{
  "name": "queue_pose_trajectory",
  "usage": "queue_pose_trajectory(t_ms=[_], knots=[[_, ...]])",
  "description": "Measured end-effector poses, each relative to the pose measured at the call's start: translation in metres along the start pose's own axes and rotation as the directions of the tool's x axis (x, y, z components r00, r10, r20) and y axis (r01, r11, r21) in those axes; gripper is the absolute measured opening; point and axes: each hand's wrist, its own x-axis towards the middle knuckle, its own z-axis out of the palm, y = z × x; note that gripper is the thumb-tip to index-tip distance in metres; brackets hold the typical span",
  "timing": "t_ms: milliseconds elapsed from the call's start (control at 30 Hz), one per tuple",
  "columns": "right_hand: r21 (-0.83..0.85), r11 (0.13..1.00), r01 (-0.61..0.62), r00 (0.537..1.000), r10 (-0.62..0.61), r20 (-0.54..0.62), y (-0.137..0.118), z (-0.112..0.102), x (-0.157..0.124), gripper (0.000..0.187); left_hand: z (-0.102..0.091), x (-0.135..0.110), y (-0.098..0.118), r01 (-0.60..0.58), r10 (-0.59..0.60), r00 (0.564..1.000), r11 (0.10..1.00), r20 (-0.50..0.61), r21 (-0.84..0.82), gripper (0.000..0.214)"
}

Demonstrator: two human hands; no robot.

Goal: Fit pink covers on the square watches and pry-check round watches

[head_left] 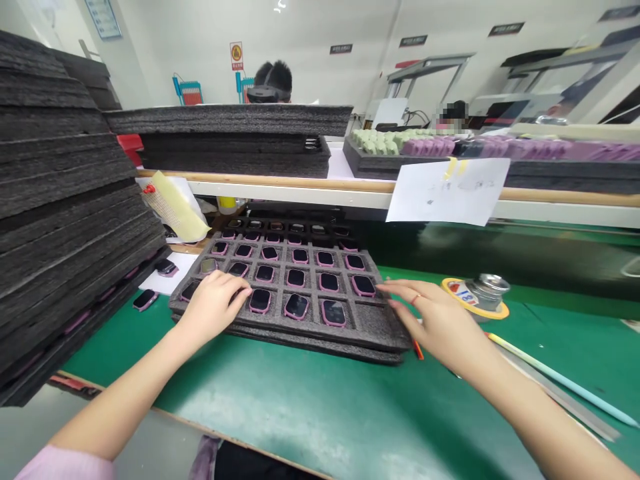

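A dark foam tray lies on the green bench, its pockets filled with several pink-rimmed smartwatch bodies. My left hand rests on the tray's near left corner with fingers curled loosely over a pocket; nothing shows in them. My right hand lies flat at the tray's right edge, fingers stretched toward the watch body in the right column. The near-right pocket of the tray holds nothing.
A tall stack of foam trays fills the left side. Two loose watch bodies lie beside it on white paper. A metal weight sits on a tape roll at right, next to a pale pen. A raised shelf carries more trays; a person sits behind it.
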Motion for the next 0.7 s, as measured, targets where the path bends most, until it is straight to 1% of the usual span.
queue_pose_trajectory(t_ms=[67, 133, 200, 300, 367, 433, 500, 567, 600, 700], knots=[[0.012, 0.994, 0.107, 0.986, -0.107, 0.124, -0.028, 0.000, 0.010, 0.034, -0.001, 0.006, -0.002, 0.061, -0.061, 0.998, 0.996, 0.000, 0.064, 0.033], [0.026, 0.984, 0.179, 0.952, -0.180, 0.249, -0.049, 0.002, 0.021, 0.030, -0.005, 0.010, -0.009, 0.107, -0.110, 0.994, 0.988, 0.020, 0.108, 0.035], [0.025, 0.977, 0.211, 0.918, -0.206, 0.338, -0.060, 0.003, 0.032, 0.036, -0.012, 0.011, -0.017, 0.116, -0.125, 0.989, 0.987, 0.081, 0.110, 0.036], [0.014, 0.973, 0.229, 0.883, -0.213, 0.417, -0.065, 0.003, 0.045, 0.046, -0.026, 0.011, -0.028, 0.106, -0.112, 0.974, 0.994, 0.197, 0.041, 0.034], [0.002, 0.973, 0.233, 0.875, -0.210, 0.436, -0.068, 0.001, 0.050, 0.047, -0.036, 0.013, -0.033, 0.115, -0.103, 0.957, 0.993, 0.269, -0.028, 0.032], [-0.019, 0.973, 0.228, 0.884, -0.199, 0.422, -0.074, -0.003, 0.052, 0.049, -0.044, 0.015, -0.033, 0.139, -0.102, 0.939, 0.986, 0.328, -0.092, 0.034], [-0.028, 0.973, 0.227, 0.899, -0.199, 0.391, -0.085, -0.006, 0.053, 0.052, -0.048, 0.019, -0.028, 0.166, -0.110, 0.933, 0.976, 0.342, -0.141, 0.039], [-0.007, 0.969, 0.247, 0.901, -0.227, 0.370, -0.099, -0.005, 0.056, 0.052, -0.046, 0.024, -0.016, 0.179, -0.115, 0.939, 0.968, 0.324, -0.177, 0.044], [0.011, 0.965, 0.264, 0.895, -0.249, 0.371, -0.106, -0.003, 0.058, 0.050, -0.043, 0.026, -0.010, 0.177, -0.108, 0.940, 0.965, 0.323, -0.193, 0.045], [0.033, 0.953, 0.302, 0.871, -0.290, 0.396, -0.127, 0.009, 0.068, 0.041, -0.029, 0.034, 0.008, 0.133, -0.038, 0.927, 0.964, 0.373, -0.232, 0.041]])
